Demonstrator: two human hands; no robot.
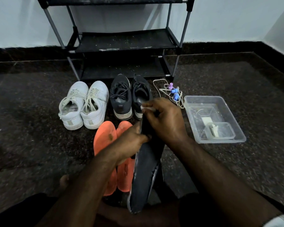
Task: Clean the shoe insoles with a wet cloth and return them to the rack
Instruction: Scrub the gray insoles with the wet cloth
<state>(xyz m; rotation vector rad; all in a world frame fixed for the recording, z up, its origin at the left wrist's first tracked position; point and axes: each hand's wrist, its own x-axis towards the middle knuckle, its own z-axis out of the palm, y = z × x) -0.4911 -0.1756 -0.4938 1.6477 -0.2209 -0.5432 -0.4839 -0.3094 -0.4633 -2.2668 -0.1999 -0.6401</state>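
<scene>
Two hands busy: left hand (129, 138) holding dark insole (144, 174), right hand (164, 118) pinching white cloth (146, 108). Could tear frayed edge by rubbing hard.

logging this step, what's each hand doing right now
Left hand: fingers curled round the edge of the dark insole, holding it up.
Right hand: pinching a white cloth at the insole's top end.
</scene>
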